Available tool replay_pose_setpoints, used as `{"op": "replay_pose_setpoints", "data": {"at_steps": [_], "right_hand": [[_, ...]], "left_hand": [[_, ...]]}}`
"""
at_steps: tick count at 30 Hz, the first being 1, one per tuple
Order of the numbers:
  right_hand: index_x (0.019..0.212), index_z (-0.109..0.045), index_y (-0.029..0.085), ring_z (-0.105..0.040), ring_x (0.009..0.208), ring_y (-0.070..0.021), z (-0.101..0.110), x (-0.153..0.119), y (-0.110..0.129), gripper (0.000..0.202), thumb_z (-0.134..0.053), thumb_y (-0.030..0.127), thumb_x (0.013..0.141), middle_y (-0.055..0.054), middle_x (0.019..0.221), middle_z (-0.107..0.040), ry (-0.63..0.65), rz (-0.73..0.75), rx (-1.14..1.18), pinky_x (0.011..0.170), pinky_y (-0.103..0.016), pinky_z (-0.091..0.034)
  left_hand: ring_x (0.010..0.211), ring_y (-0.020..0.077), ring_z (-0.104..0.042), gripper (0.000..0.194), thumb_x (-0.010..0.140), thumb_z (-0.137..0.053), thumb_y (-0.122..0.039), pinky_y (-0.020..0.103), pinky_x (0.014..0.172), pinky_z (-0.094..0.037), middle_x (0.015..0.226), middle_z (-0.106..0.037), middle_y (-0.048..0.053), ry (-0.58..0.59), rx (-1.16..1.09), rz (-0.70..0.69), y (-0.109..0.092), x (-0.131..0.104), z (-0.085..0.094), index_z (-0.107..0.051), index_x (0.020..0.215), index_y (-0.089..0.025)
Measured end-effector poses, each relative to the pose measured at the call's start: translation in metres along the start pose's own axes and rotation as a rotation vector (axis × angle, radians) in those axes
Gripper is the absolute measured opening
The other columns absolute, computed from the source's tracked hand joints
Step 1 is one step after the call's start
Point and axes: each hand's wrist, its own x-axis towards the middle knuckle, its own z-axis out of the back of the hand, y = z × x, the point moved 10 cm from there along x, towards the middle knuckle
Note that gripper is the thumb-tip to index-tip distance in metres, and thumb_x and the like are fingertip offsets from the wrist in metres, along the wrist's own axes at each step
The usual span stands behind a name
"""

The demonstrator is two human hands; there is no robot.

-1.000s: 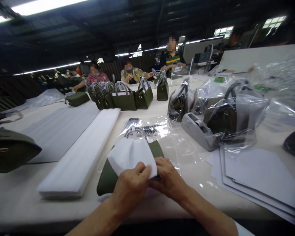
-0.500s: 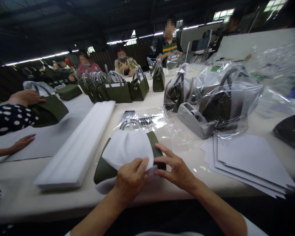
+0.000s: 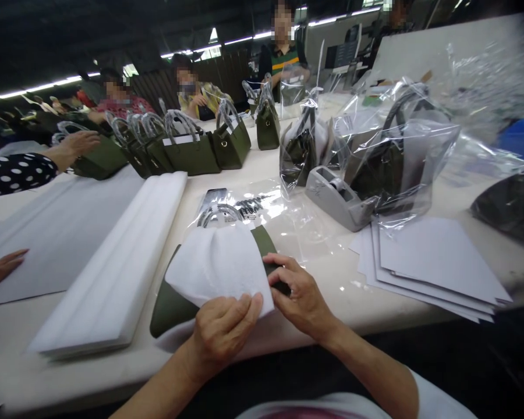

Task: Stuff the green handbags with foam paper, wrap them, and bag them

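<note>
A dark green handbag (image 3: 171,317) lies on its side before me at the table's front edge, its wrapped handles (image 3: 220,214) pointing away. Over its middle is draped a white foam sheet (image 3: 218,262). My left hand (image 3: 225,329) pinches the near edge of this sheet between thumb and fingers. At the sheet's right edge, my right hand (image 3: 299,294) has its fingers curled, thumb and a finger closed on the edge. Its index finger rests against the bag's green side. Beyond the handles, a clear plastic bag (image 3: 305,233) with black print lies flat.
Left lies a stack of white foam strips (image 3: 113,273). To the right are a grey tape dispenser (image 3: 338,201), white sheets (image 3: 436,262) and plastic-wrapped handbags (image 3: 379,174). Several green handbags (image 3: 192,154) stand behind. A co-worker's hand (image 3: 76,145) touches one at left; other people sit across the table.
My right hand's fingers have drawn in onto the foam sheet's edge, and the sheet's near corner lies flatter. At left, the co-worker's handbag has moved back towards the row. The view has shifted.
</note>
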Motion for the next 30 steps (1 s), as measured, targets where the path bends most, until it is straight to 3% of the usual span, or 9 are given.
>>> {"op": "replay_pose_setpoints", "data": {"at_steps": [6, 12, 19, 22, 24, 25, 28, 30], "right_hand": [[0.085, -0.060, 0.021, -0.038, 0.122, -0.0201, 0.004, 0.000, -0.017, 0.017, -0.060, 0.013, 0.070, -0.004, 0.131, -0.042, -0.059, -0.104, 0.024, 0.102, -0.034, -0.031], [0.095, -0.063, 0.022, -0.035, 0.125, -0.0199, 0.001, -0.003, -0.028, 0.018, -0.061, 0.027, 0.078, -0.003, 0.137, -0.036, -0.027, -0.109, 0.130, 0.104, -0.033, -0.028], [0.102, -0.061, 0.023, -0.036, 0.123, -0.0208, -0.001, -0.005, -0.028, 0.027, -0.063, 0.028, 0.076, -0.004, 0.134, -0.040, -0.058, -0.108, 0.154, 0.103, -0.033, -0.029], [0.104, -0.060, 0.023, -0.043, 0.117, -0.0207, 0.003, -0.002, -0.029, 0.029, -0.062, 0.028, 0.075, -0.005, 0.132, -0.042, -0.051, -0.134, 0.184, 0.093, -0.031, -0.041], [0.105, -0.059, 0.022, -0.052, 0.107, -0.0186, 0.026, 0.010, -0.034, 0.027, -0.057, 0.030, 0.079, -0.005, 0.126, -0.049, -0.092, -0.159, 0.131, 0.082, -0.027, -0.047], [0.105, -0.059, 0.021, -0.055, 0.100, -0.0174, 0.047, 0.019, -0.038, 0.026, -0.054, 0.031, 0.081, -0.005, 0.120, -0.053, -0.143, -0.178, 0.051, 0.077, -0.026, -0.048], [0.102, -0.060, 0.017, -0.056, 0.091, -0.0160, 0.137, 0.053, -0.052, 0.025, -0.050, 0.031, 0.084, -0.005, 0.104, -0.061, -0.342, -0.265, -0.278, 0.077, -0.026, -0.046], [0.100, -0.060, 0.016, -0.055, 0.090, -0.0153, 0.193, 0.081, -0.067, 0.021, -0.052, 0.024, 0.083, -0.005, 0.101, -0.061, -0.386, -0.342, -0.379, 0.079, -0.025, -0.044]], "left_hand": [[0.067, 0.0142, -0.053, 0.030, 0.082, -0.051, -0.007, 0.028, 0.057, -0.039, 0.103, -0.062, 0.010, 0.123, 0.042, -0.085, -0.005, -0.004, -0.012, -0.055, 0.112, -0.011], [0.071, 0.0144, -0.051, 0.033, 0.083, -0.046, -0.007, 0.029, 0.063, -0.042, 0.114, -0.057, 0.009, 0.216, 0.065, -0.120, -0.004, -0.011, -0.012, -0.055, 0.113, -0.016], [0.074, 0.0157, -0.048, 0.034, 0.085, -0.039, -0.004, 0.031, 0.065, -0.042, 0.120, -0.053, 0.009, 0.244, 0.024, -0.148, -0.006, -0.014, -0.012, -0.054, 0.114, -0.013], [0.072, 0.0143, -0.047, 0.033, 0.086, -0.037, -0.006, 0.031, 0.065, -0.041, 0.127, -0.049, 0.009, 0.232, 0.058, -0.182, -0.008, -0.015, -0.012, -0.054, 0.113, -0.012], [0.073, 0.0138, -0.048, 0.036, 0.087, -0.034, -0.005, 0.031, 0.068, -0.040, 0.129, -0.047, 0.008, 0.231, 0.080, -0.192, -0.008, -0.017, -0.014, -0.054, 0.114, -0.014], [0.074, 0.0138, -0.048, 0.038, 0.087, -0.031, -0.005, 0.031, 0.070, -0.039, 0.130, -0.046, 0.007, 0.231, 0.083, -0.189, -0.007, -0.019, -0.015, -0.054, 0.115, -0.015], [0.073, 0.0135, -0.048, 0.040, 0.087, -0.028, -0.005, 0.031, 0.071, -0.037, 0.132, -0.045, 0.004, 0.174, 0.068, -0.166, -0.003, -0.022, -0.016, -0.056, 0.113, -0.017], [0.072, 0.0131, -0.047, 0.039, 0.087, -0.029, -0.005, 0.031, 0.069, -0.036, 0.131, -0.045, 0.003, 0.089, 0.050, -0.154, -0.001, -0.024, -0.013, -0.058, 0.109, -0.018]]}}
